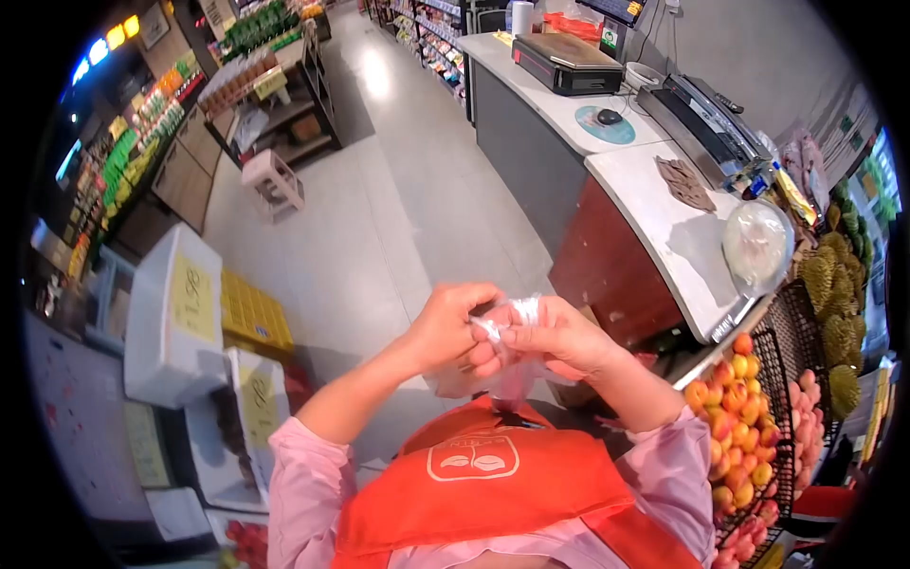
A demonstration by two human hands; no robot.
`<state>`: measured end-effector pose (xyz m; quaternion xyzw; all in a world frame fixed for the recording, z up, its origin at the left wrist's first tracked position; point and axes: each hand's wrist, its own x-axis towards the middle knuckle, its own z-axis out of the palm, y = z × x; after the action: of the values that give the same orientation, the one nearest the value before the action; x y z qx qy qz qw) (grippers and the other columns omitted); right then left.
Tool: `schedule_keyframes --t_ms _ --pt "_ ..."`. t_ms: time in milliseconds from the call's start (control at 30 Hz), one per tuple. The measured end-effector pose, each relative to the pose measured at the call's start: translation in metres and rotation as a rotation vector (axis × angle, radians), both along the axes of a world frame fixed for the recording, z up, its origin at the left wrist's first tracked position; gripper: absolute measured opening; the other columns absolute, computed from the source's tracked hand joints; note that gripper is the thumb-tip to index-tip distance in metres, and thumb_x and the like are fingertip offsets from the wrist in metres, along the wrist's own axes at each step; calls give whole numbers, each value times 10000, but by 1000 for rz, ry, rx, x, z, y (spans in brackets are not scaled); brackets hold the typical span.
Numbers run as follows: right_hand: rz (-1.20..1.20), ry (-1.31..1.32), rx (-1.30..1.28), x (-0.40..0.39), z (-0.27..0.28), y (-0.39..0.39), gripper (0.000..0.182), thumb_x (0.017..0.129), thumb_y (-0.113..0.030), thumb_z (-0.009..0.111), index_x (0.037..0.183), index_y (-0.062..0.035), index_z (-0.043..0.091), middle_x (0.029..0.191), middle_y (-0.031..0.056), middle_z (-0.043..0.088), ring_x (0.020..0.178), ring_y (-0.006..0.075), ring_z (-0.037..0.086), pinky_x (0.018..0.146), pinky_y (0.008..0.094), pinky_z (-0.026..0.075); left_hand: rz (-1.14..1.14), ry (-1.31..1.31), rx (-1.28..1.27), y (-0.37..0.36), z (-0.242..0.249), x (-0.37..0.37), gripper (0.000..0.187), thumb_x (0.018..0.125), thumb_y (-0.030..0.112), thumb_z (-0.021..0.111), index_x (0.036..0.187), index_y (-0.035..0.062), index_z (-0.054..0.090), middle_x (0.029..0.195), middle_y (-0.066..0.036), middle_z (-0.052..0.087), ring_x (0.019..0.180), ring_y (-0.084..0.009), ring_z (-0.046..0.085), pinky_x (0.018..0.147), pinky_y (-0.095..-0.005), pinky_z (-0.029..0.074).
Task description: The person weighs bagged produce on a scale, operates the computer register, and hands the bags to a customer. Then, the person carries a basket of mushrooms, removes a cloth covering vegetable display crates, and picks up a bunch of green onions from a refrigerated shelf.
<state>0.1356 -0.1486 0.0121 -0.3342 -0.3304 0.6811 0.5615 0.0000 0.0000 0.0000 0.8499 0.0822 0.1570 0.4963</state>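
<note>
Hands are meeting in front of the chest, both working on a thin clear plastic bag (507, 327). Left hand (445, 327) is pinching the bag's top edge between thumb and fingers, and right hand (559, 337) is gripping the same edge from the other side, fingertips rubbing at the film. Bag is hanging down between the two wrists, bunched and flat, just above the orange apron (474, 474). By the look of it the mouth is not yet parted and nothing is showing inside, so this is reading as an early stage: bag in hand, opening under way, any filling not begun. Peaches (735, 417) are sitting piled in a wire basket (777, 351) close to the right elbow, untouched, with durians (834, 284) beyond them. Counter (654, 218) ahead is carrying a wrapped round bundle (755, 245), a brown cloth (684, 182) and a scale (567, 62).
</note>
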Motion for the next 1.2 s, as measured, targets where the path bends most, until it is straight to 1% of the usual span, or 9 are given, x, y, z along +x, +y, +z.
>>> schedule_keyframes --t_ms 67,100,200,233,367,600,867,1167,1200 --pt "-17 49 -63 -15 11 6 346 921 -207 574 1165 35 542 1063 144 635 911 234 658 833 332 505 61 47 92 7 19 -19 215 716 16 627 930 -4 629 777 -144 637 707 -243 633 638 -331 501" --pt "-48 -28 -70 91 40 47 340 922 -206 572 1159 37 543 1056 147 636 913 233 657 835 337 505 72 -75 87 49 32 88 205 717 24 634 921 -4 631 777 -139 639 696 -238 631 633 -324 499" --pt "-123 27 37 142 45 92 336 923 -199 563 1136 60 540 1048 183 631 937 261 652 849 367 503 88 -188 144 103 58 134 140 750 74 667 866 0 641 765 -114 641 641 -198 613 604 -284 482" --pt "-181 -115 196 196 97 134 334 923 -197 561 1129 65 539 1047 193 629 937 273 650 851 372 503 123 -403 256 148 113 184 119 770 84 670 850 0 638 751 -86 634 650 -156 593 601 -263 470" --pt "-495 8 104 239 66 148 334 897 -191 563 1077 90 539 975 229 633 889 320 652 828 384 510 180 -412 50 210 99 237 168 859 164 647 803 8 621 699 -3 592 642 -56 512 574 -206 411" --pt "-1071 -287 97 383 95 183 279 887 -168 541 1033 67 573 701 85 591 566 129 515 643 277 474 -113 -398 -340 369 129 419 222 922 224 583 861 11 599 652 -3 558 547 -68 507 509 -194 376" --pt "-1342 -493 -151 518 88 223 239 877 -170 592 957 54 611 473 -12 416 560 109 477 541 263 396 -354 -480 -272 472 185 635 245 906 259 604 938 16 611 797 -13 580 671 -114 591 622 -249 482" --pt "-1463 -674 -467 634 50 217 229 875 -208 588 812 12 608 528 27 501 429 85 431 413 223 311 -503 -515 -456 541 197 867 172 877 146 624 989 33 561 754 -56 595 643 -148 592 615 -266 496" --pt "-1413 -703 -484 644 47 217 242 878 -222 589 799 5 612 533 27 507 421 84 442 396 214 289 -557 -556 -313 562 191 904 321 881 317 631 1006 22 626 868 -42 631 747 -157 644 686 -268 513"
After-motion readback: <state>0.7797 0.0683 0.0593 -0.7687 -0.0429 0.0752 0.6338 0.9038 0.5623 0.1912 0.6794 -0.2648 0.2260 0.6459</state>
